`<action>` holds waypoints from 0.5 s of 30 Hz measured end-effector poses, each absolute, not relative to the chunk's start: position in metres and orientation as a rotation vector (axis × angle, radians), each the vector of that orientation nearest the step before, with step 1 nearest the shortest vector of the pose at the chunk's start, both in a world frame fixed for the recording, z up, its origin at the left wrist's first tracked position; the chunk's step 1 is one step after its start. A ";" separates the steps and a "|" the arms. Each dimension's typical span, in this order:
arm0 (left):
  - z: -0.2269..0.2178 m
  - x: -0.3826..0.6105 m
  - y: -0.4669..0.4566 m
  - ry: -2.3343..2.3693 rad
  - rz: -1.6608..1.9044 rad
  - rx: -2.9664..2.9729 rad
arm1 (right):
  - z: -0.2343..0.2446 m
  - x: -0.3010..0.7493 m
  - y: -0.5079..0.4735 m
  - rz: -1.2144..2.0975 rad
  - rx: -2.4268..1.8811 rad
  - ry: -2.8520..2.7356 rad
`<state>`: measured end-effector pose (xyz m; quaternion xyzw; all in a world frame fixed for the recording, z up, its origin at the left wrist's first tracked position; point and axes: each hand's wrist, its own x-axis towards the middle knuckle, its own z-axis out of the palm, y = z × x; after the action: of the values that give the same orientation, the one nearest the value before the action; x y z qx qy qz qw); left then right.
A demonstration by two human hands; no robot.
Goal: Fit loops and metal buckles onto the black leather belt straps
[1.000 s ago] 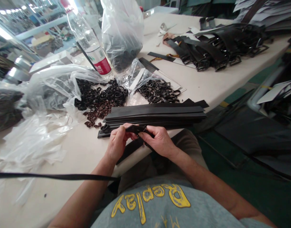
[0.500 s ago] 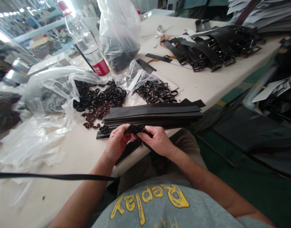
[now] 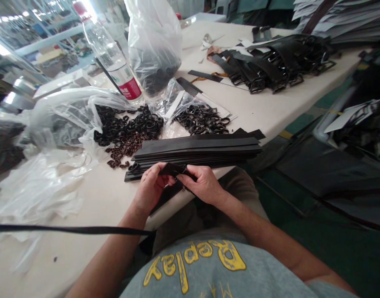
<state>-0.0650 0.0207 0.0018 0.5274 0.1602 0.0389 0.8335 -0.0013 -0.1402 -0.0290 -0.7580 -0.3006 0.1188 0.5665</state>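
Between my two hands is a black belt strap [image 3: 170, 169], bent near the front edge of the table. My left hand [image 3: 151, 184] pinches one part of it with thumb and fingers. From the other side my right hand [image 3: 204, 182] grips it, thumb pressed on top. Fingers hide the detail where the hands meet. Just beyond them lies a stack of flat black straps [image 3: 199, 149]. A pile of small black loops [image 3: 137, 124] sits behind the stack's left end, with brown loops [image 3: 123, 151] beside it. Black buckles [image 3: 204, 119] lie further right.
A plastic bottle [image 3: 115, 66] stands at the back beside a clear bag [image 3: 154, 49] of dark pieces. Crumpled plastic [image 3: 37, 186] covers the left of the table. Buckled belts [image 3: 264, 66] are heaped at the back right. A dark strap [image 3: 68, 229] crosses the lower left.
The whole view has shifted slightly. Both hands keep their hold on the belt strap, with only a small movement of the fingers.
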 end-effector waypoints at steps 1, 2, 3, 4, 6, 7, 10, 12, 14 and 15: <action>0.002 -0.065 0.021 0.341 0.080 1.124 | -0.029 -0.002 -0.140 0.270 -1.790 -0.709; 0.002 -0.065 0.021 0.340 0.079 1.129 | -0.029 -0.002 -0.140 0.264 -1.796 -0.713; 0.002 -0.065 0.021 0.336 0.078 1.131 | -0.029 -0.002 -0.140 0.255 -1.798 -0.715; 0.001 -0.065 0.022 0.332 0.078 1.131 | -0.029 -0.003 -0.140 0.247 -1.798 -0.718; 0.000 -0.065 0.023 0.323 0.064 1.124 | -0.029 -0.003 -0.140 0.232 -1.795 -0.724; -0.001 -0.065 0.024 0.314 0.049 1.121 | -0.029 -0.003 -0.140 0.227 -1.793 -0.729; -0.002 -0.066 0.028 0.287 0.005 1.122 | -0.030 -0.002 -0.141 0.228 -1.788 -0.748; -0.002 -0.066 0.029 0.273 -0.011 1.127 | -0.030 -0.002 -0.142 0.235 -1.783 -0.763; -0.002 -0.066 0.030 0.273 -0.027 1.129 | -0.030 -0.002 -0.142 0.242 -1.780 -0.779; -0.001 -0.066 0.030 0.277 -0.033 1.129 | -0.030 -0.002 -0.143 0.242 -1.778 -0.786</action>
<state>-0.0658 0.0305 -0.0014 0.5332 0.1306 -0.0155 0.8357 -0.0019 -0.1427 -0.0303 -0.7536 -0.3330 0.1026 0.5573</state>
